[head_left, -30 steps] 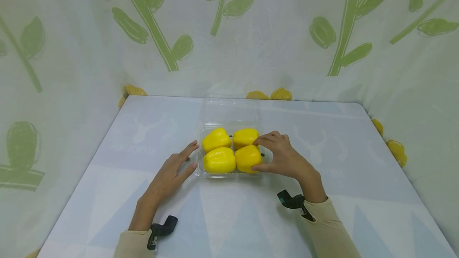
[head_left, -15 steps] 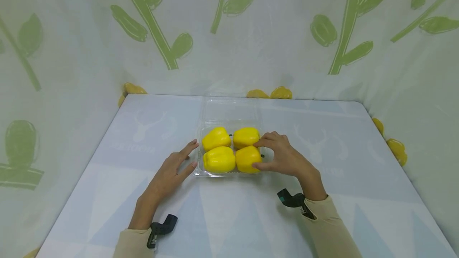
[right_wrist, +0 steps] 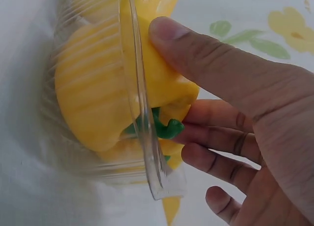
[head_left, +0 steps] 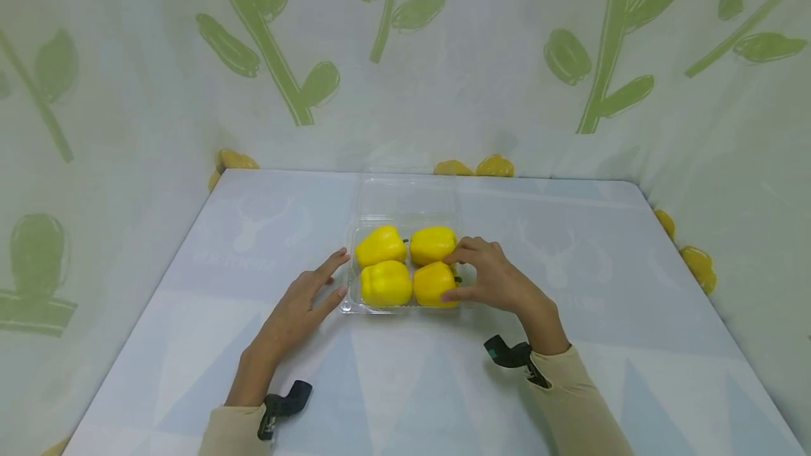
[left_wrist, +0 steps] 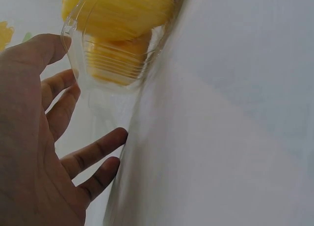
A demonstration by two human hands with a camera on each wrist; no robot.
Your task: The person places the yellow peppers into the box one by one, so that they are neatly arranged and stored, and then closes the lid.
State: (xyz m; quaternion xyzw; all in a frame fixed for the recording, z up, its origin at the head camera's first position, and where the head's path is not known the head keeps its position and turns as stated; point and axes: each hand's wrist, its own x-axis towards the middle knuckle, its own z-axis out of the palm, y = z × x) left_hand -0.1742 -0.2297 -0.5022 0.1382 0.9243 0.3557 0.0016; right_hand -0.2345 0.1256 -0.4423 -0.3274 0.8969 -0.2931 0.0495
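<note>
Four-sided and clear, a plastic clamshell box [head_left: 380, 311] holds several yellow bell peppers in two rows, its transparent lid [head_left: 405, 194] folded back behind. My right hand [head_left: 497, 279] holds the front right bell pepper [head_left: 432, 285] between thumb and fingers. In the right wrist view the thumb lies on that pepper [right_wrist: 88, 88] above the box rim, and a green stem [right_wrist: 169, 129] points toward the palm. My left hand [head_left: 294, 312] is at the box's left side with fingers extended. Its thumb tip touches the rim [left_wrist: 68, 27] in the left wrist view.
A pale patterned cloth covers the table [head_left: 405, 385]. Behind and beside it hang light curtains [head_left: 481, 90] printed with green stems and yellow flowers. Each wrist wears a black camera mount, left [head_left: 288, 403] and right [head_left: 510, 355].
The front right bell pepper has shifted slightly left, and its stem now sits farther left. My right hand has moved a little left with it. The left hand stays in place.
</note>
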